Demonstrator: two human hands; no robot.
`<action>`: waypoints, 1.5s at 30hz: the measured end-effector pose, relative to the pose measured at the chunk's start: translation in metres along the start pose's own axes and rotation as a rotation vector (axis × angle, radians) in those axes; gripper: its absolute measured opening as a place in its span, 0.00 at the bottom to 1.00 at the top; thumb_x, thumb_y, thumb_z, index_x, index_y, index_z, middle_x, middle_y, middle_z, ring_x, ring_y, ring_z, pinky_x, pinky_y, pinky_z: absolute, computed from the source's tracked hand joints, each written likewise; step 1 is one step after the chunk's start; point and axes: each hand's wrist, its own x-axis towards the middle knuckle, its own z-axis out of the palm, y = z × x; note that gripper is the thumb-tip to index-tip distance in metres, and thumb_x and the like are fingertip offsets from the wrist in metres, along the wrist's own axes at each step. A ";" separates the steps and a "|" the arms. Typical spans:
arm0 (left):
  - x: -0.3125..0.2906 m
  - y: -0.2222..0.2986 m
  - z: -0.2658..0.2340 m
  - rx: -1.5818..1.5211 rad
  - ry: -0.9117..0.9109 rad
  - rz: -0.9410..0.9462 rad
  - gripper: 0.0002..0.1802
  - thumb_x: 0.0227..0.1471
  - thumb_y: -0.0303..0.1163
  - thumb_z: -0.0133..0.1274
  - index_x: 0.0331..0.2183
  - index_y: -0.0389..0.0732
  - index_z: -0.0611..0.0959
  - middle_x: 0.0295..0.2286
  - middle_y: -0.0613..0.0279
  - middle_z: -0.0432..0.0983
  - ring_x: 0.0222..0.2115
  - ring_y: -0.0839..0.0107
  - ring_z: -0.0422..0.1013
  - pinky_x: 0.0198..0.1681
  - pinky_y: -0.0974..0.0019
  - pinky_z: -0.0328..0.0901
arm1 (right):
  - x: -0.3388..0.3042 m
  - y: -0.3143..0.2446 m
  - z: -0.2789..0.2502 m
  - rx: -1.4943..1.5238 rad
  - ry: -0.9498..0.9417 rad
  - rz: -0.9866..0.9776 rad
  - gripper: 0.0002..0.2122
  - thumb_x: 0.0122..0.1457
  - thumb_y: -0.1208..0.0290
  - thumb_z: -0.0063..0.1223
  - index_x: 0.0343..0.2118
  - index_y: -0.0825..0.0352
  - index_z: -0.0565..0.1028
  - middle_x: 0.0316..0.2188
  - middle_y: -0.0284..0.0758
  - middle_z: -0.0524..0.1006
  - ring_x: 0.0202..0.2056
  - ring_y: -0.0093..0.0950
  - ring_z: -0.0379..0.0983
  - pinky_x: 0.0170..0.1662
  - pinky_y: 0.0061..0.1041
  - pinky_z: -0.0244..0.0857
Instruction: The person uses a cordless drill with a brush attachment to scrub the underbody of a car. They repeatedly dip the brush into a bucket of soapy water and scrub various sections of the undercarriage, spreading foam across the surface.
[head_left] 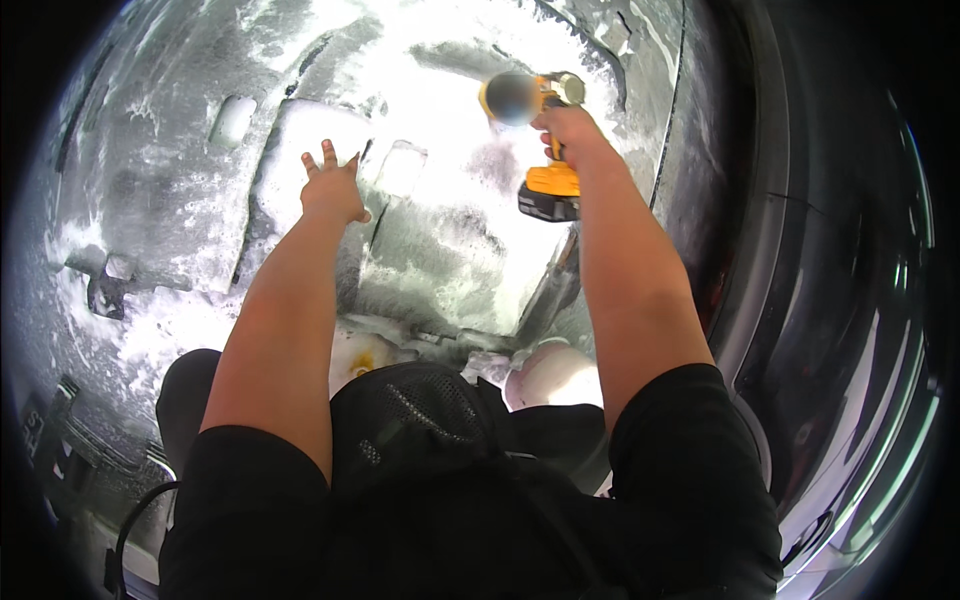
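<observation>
My right hand is wrapped round the grip of a yellow and black cordless drill, whose battery hangs below my fingers. A dark round part at the tool's left end is too blurred to make out. Under it lies a grey moulded carpet, wet-looking and streaked with white foam. To the left, my left hand has its fingers spread over a foamy raised part of the carpet, holding nothing. Foam and glare hide much of the surface around both hands.
A dark shiny car body panel curves along the right side, beside a door sill edge. A pale rounded object stands close in front of me. Metal rail-like parts lie at the lower left, near a black cable.
</observation>
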 end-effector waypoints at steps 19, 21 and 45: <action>0.015 -0.002 0.007 0.065 0.012 -0.019 0.62 0.42 0.53 0.75 0.72 0.61 0.57 0.73 0.51 0.36 0.72 0.39 0.38 0.62 0.46 0.68 | -0.024 0.067 -0.049 0.054 0.151 0.169 0.08 0.57 0.78 0.62 0.41 0.66 0.79 0.32 0.31 0.77 0.30 0.23 0.72 0.30 0.29 0.70; 0.015 0.001 0.007 0.056 0.005 -0.007 0.62 0.42 0.52 0.75 0.72 0.60 0.57 0.73 0.51 0.35 0.72 0.38 0.37 0.63 0.45 0.67 | -0.022 0.082 -0.063 0.072 0.194 0.161 0.08 0.58 0.78 0.61 0.40 0.66 0.78 0.31 0.32 0.77 0.30 0.23 0.72 0.30 0.29 0.70; -0.015 0.113 -0.007 -0.791 0.522 0.715 0.52 0.46 0.60 0.69 0.63 0.38 0.72 0.57 0.40 0.71 0.57 0.47 0.69 0.62 0.50 0.63 | -0.085 0.068 0.064 -0.447 -0.017 -0.340 0.10 0.55 0.71 0.62 0.33 0.73 0.81 0.24 0.39 0.82 0.22 0.28 0.78 0.23 0.30 0.69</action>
